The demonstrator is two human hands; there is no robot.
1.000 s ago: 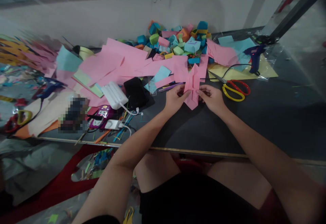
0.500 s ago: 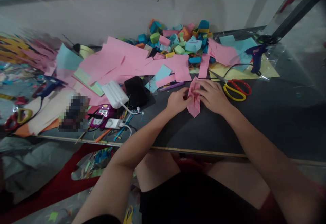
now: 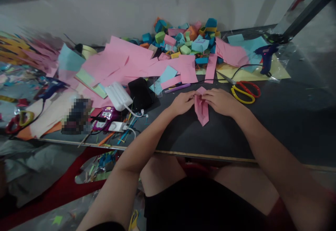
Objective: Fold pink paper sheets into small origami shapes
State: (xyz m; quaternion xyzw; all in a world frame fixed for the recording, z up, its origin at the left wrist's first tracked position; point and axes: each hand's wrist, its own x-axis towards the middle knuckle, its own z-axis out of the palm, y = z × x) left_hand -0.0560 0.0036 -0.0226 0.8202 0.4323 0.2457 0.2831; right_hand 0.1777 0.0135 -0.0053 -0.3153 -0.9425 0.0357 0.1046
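A folded piece of pink paper (image 3: 201, 112), pointed at its near end, stands between my hands over the dark tabletop (image 3: 173, 136). On its left edge my left hand (image 3: 183, 103) is closed, thumb and fingers pinching near the top. Opposite it, my right hand (image 3: 219, 101) grips the right edge near the top, with its fingers bent over the paper. The fold stands open toward me in the middle. Scissors (image 3: 245, 92) with red and yellow handles lie just right of my right hand. A purple pen (image 3: 177, 88) rests beyond my left hand.
Pink sheets (image 3: 123, 61) and a heap of small folded paper pieces (image 3: 181, 42) line the back. Blue glue guns lie right (image 3: 266, 59) and left (image 3: 51, 87). A white power bank (image 3: 118, 96), black phone-like object (image 3: 141, 93) and cables sit left.
Both hands have slid to the upper end of the pink paper, which has shifted slightly toward me. More of its lower part and inner fold now shows.
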